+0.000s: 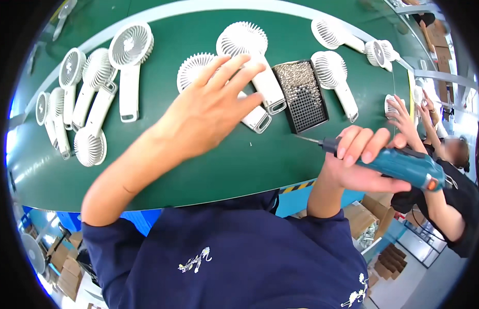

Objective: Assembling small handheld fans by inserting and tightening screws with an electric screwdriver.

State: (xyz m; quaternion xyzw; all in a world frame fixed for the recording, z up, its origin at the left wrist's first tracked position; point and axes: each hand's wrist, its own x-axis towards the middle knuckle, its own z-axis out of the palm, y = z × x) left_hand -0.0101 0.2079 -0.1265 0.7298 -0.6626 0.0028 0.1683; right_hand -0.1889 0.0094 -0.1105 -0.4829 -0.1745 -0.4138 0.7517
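My left hand (211, 105) reaches over two white handheld fans, its fingers stretched out and apart. One fan (244, 37) lies with its round head beyond my fingertips and its handle running down to the right. The other fan (192, 68) is partly covered by my hand; whether my fingers touch either one, I cannot tell. Wrapped round a teal electric screwdriver (412, 167) is my right hand (352, 157), and the thin bit points left, near the lower corner of a black tray (310, 125). Small silvery pieces, seemingly screws, fill the tray's far part above a perforated grid.
Several white fans, one of them here (129, 67), lie on the green table (162, 180) at the left. More lie right of the tray, including a nearer fan (332, 72). At far right a co-worker (440, 206) in black reaches over the table. Cardboard boxes (360, 219) stand below.
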